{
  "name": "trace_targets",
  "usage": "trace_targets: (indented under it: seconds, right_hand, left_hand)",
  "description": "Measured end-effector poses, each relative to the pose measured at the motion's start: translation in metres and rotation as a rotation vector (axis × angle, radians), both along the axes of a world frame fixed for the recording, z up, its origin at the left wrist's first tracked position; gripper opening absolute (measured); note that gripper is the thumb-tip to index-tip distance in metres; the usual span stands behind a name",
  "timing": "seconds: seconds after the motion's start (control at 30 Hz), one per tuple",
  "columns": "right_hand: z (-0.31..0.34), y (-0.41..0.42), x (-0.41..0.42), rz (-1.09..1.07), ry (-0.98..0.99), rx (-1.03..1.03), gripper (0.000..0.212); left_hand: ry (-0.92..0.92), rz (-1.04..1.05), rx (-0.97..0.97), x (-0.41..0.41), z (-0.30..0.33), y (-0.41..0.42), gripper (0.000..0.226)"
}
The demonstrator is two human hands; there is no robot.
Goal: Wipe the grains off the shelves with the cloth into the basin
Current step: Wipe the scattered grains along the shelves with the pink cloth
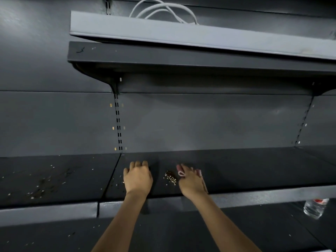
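While a small heap of grains lies on the dark shelf between our hands, our right hand curls its fingers around a pink cloth just beside the heap. Our left hand rests knuckles-up, fingers bent; we cannot tell whether it holds anything. Scattered grains dot the neighbouring shelf beyond our left fingers.

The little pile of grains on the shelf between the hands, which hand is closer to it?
Right. The right hand, holding the pink cloth, sits just right of the pile of grains. The left hand rests farther off, to the pile's left.
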State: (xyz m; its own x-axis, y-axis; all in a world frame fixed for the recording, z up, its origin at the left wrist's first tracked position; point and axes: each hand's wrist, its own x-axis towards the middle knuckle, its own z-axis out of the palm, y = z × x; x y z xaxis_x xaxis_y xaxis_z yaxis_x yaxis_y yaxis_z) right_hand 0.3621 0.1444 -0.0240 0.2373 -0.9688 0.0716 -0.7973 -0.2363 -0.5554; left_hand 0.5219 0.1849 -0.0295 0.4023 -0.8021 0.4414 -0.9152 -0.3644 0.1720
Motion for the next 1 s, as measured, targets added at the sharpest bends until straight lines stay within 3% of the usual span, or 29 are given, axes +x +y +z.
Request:
trace_targets:
  seconds: [0.1,0.23,0.37,0.47,0.67,1.0]
  right_hand:
    - [-0.005,0.003,0.034,0.015,-0.050,0.033,0.060]
    - [-0.003,0.008,0.049,0.009,-0.262,-0.016,0.057]
    - [0.015,0.004,0.025,0.001,-0.603,-0.127,0.042]
    - [0.034,-0.005,-0.005,0.147,-0.711,-0.139,0.049]
    - [0.039,-0.013,-0.064,0.404,-0.477,0.107,0.031]
    - [0.010,0.010,-0.033,0.624,-0.219,0.020,0.032]
  left_hand:
    - [-0.003,0.010,0.008,0.001,0.000,-0.001,0.028]
    - [-0.015,0.025,0.025,0.002,0.000,-0.002,0.026]
    - [-0.020,0.010,0.003,0.001,0.001,-0.001,0.027]
    - [-0.013,0.001,-0.008,0.000,0.001,-0.001,0.029]
    - [-0.012,-0.012,-0.007,-0.001,0.000,-0.002,0.029]
    - [-0.029,-0.027,-0.017,-0.001,-0.001,-0.002,0.029]
